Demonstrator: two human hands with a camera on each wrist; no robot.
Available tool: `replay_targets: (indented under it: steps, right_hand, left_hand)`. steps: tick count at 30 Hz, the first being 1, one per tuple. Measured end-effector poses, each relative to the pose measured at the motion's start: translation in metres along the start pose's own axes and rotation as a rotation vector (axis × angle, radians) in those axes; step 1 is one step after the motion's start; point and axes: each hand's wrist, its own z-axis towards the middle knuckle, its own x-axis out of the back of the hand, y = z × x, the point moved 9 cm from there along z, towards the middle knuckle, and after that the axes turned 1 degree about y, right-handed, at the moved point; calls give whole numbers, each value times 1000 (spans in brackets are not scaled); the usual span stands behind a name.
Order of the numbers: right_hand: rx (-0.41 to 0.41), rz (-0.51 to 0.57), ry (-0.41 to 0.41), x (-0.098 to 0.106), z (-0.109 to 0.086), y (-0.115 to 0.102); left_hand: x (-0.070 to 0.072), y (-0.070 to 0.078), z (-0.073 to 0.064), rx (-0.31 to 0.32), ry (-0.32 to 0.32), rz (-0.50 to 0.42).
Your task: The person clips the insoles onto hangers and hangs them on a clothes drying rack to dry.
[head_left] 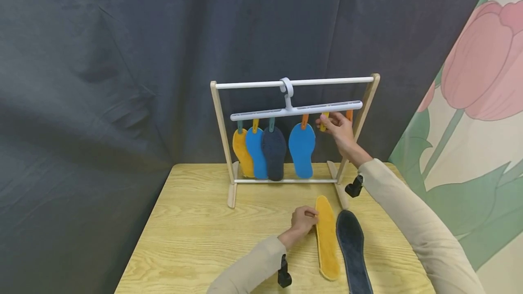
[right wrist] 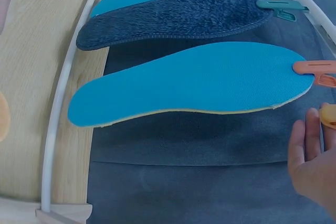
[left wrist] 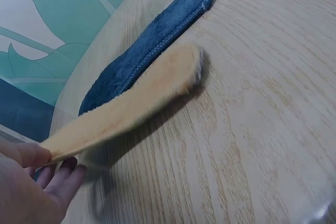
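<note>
My left hand pinches the edge of a fuzzy yellow insole, between thumb and fingers in the left wrist view, where one end of the insole is lifted off the table. Beside it lies a dark fuzzy insole. Up at the white clip hanger, my right hand holds a yellow clip that carries no insole. Left of that clip hangs a blue-backed insole from an orange clip. Farther left hang a dark insole, another blue one and a yellow one.
The hanger hooks over the top bar of a wooden stand with splayed feet. Another orange clip sits at the hanger's right end. A dark curtain is behind, a tulip-patterned wall at right.
</note>
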Motion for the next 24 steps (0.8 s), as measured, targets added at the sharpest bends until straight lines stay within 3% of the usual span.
replay_targets:
  steps: [9,19,24]
  right_hand:
    - [16,47,-1,2,1,0]
    - [-45,40,3,-3,3,1]
    - [-60,24,0,-5,3,2]
  left_hand:
    - [5,-3,8,58,35,-73]
    - [25,14,19,18,76,-19]
    - [34,24,24,-3,70,-61]
